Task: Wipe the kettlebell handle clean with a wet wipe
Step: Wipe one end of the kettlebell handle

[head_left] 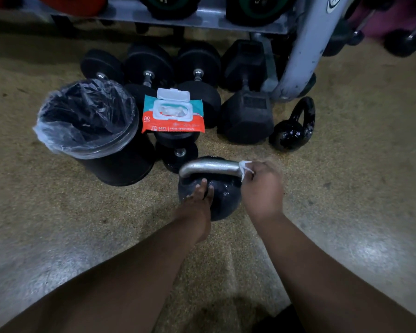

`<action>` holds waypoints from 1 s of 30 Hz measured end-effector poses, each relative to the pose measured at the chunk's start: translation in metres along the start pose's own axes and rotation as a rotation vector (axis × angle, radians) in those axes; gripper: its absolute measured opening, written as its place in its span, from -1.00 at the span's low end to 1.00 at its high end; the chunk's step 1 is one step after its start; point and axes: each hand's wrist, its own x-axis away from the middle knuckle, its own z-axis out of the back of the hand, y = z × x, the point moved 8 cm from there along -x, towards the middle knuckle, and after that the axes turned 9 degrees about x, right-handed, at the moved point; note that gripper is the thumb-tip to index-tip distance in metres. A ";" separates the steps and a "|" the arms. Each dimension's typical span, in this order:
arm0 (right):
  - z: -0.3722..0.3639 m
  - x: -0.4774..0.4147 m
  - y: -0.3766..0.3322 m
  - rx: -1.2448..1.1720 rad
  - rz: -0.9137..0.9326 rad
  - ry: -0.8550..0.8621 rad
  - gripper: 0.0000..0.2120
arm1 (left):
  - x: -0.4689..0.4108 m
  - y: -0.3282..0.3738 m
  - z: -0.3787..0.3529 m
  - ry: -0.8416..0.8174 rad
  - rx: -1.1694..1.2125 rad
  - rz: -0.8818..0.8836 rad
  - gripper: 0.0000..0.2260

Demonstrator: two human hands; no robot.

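Note:
A black kettlebell (225,200) with a bare silver handle (209,167) stands on the floor in front of me. My right hand (262,186) is closed around the right end of the handle with a white wet wipe (245,168) pressed between fingers and metal. My left hand (199,195) rests flat on the black ball under the handle, fingers stretched and apart. The wipe pack (173,114), red and teal with its white lid flipped open, lies on a dumbbell behind the kettlebell.
A black bin (89,121) with a clear liner stands at the left. Several black dumbbells (197,75) lie in a row at the back, a hex one (246,116) to the right. A smaller kettlebell (293,128) lies beside a grey rack leg (300,56).

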 end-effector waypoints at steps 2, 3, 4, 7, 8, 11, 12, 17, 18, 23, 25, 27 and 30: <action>0.002 0.007 -0.013 0.019 0.090 0.032 -0.78 | -0.001 0.000 -0.001 -0.028 -0.017 0.024 0.00; 0.003 0.005 -0.020 0.036 0.132 0.044 -0.78 | -0.002 -0.001 -0.002 -0.035 -0.023 0.025 -0.01; 0.003 0.001 -0.024 0.043 0.154 0.054 -0.78 | -0.002 -0.002 -0.003 -0.035 -0.023 0.017 -0.02; 0.004 -0.011 -0.016 0.015 0.079 0.035 -0.77 | -0.002 -0.003 -0.003 -0.030 -0.006 0.002 -0.05; 0.005 -0.010 -0.012 0.007 0.048 0.036 -0.77 | -0.001 -0.003 -0.002 -0.030 -0.002 0.005 -0.05; 0.007 0.007 -0.012 0.013 0.058 0.059 -0.80 | 0.001 0.001 0.002 -0.043 -0.010 0.023 -0.04; 0.006 0.012 -0.016 0.017 0.084 0.069 -0.80 | 0.001 0.000 0.002 -0.049 -0.016 0.029 -0.02; 0.001 -0.003 -0.024 0.017 0.127 0.072 -0.78 | 0.000 -0.004 -0.005 -0.070 -0.014 0.022 0.04; 0.001 -0.006 -0.020 -0.001 0.099 0.067 -0.78 | 0.000 -0.004 -0.005 -0.072 -0.005 0.022 0.03; 0.001 0.018 -0.013 -0.060 0.038 0.059 -0.84 | -0.002 -0.003 -0.003 -0.085 -0.004 0.052 0.05; 0.000 0.020 -0.021 -0.057 0.074 0.072 -0.86 | -0.004 -0.003 -0.004 -0.076 -0.003 0.040 0.06; -0.001 0.008 -0.022 -0.035 0.064 0.096 -0.83 | -0.005 -0.006 -0.006 -0.083 -0.013 0.031 0.08; 0.000 -0.003 -0.008 -0.050 -0.031 0.081 -0.77 | -0.002 -0.007 -0.005 -0.070 -0.011 0.014 0.05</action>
